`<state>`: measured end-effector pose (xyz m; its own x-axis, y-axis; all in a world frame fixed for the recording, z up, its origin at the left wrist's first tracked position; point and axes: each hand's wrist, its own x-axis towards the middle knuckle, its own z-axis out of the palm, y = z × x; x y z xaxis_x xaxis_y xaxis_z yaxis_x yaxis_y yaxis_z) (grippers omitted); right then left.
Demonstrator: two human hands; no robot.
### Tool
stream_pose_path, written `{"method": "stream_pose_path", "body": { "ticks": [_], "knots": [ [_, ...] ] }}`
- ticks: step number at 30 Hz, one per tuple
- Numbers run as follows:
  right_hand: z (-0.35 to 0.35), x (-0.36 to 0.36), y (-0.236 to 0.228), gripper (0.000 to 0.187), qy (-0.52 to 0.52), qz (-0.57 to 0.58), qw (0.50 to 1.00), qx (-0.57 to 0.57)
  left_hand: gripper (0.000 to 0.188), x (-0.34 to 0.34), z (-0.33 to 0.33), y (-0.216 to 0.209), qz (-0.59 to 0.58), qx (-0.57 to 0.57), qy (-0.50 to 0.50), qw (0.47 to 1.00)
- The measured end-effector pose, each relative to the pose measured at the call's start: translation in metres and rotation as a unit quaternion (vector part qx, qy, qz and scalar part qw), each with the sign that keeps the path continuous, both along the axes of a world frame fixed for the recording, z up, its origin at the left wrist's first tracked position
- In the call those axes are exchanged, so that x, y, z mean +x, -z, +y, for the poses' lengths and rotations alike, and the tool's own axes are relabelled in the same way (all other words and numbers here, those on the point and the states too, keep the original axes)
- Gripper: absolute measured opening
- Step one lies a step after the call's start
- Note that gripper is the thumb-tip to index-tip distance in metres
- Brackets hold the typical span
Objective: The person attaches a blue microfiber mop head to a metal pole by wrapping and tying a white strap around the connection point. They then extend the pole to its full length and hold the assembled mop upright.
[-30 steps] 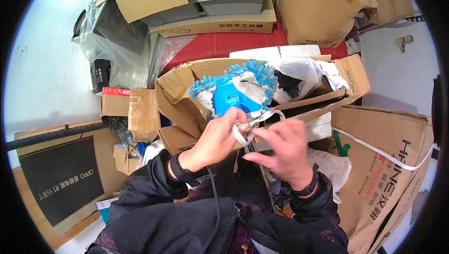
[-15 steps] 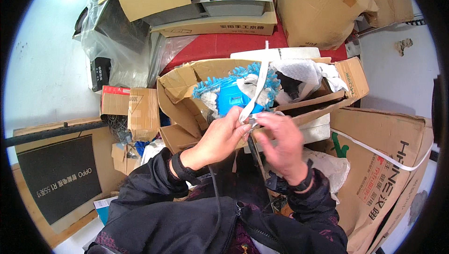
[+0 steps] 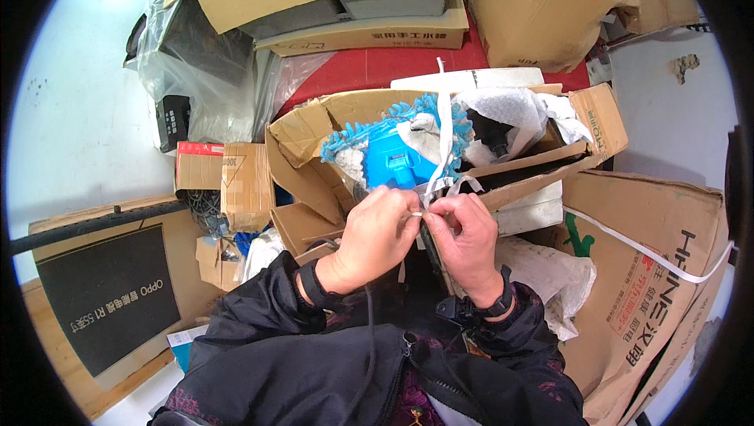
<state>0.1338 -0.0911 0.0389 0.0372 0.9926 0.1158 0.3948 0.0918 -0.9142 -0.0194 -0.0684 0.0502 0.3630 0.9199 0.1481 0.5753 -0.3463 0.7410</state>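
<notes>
Both my hands meet in front of an open cardboard box [image 3: 306,182], fingers bent into pinches. My left hand [image 3: 372,228] and my right hand [image 3: 469,236] grip a white strap [image 3: 444,131] close together, fingertips nearly touching. One length of the strap rises away from me; a shorter loop curls beside my right fingers. Just beyond, a blue flat mop head [image 3: 390,160] with shaggy chenille edges and grey-white patches rests in the box. A dark pole runs down below my hands, and its far end is hidden by them.
White wrapping [image 3: 510,112] fills the box's right part. A large carton [image 3: 636,253] with a white band stands at right, a flat carton with a black panel [image 3: 106,296] at left. Behind, a grey appliance [image 3: 397,2] sits on cardboard over a red surface [image 3: 353,73].
My right hand has come in from a blurred, looser pose to a pinch beside my left. The strap now stands straighter, and a small loop shows by my right fingers.
</notes>
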Motion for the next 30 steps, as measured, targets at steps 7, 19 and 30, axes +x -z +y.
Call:
{"method": "stream_pose_path", "body": {
  "ticks": [7, 19, 30],
  "knots": [
    [0.001, 0.007, 0.000, 0.011, -0.039, -0.039, 0.997, 0.060, 0.022, 0.000, 0.002, 0.004, 0.021, 0.133, 0.041, 0.990],
    [0.006, 0.011, 0.003, 0.014, -0.089, -0.053, 0.992, 0.074, 0.017, -0.005, 0.009, -0.016, 0.034, -0.220, 0.102, 0.969],
    [0.020, 0.038, 0.001, 0.013, -0.124, -0.154, 0.976, 0.089, 0.015, -0.006, 0.002, -0.008, -0.011, -0.115, 0.028, 0.993]
  ]
}}
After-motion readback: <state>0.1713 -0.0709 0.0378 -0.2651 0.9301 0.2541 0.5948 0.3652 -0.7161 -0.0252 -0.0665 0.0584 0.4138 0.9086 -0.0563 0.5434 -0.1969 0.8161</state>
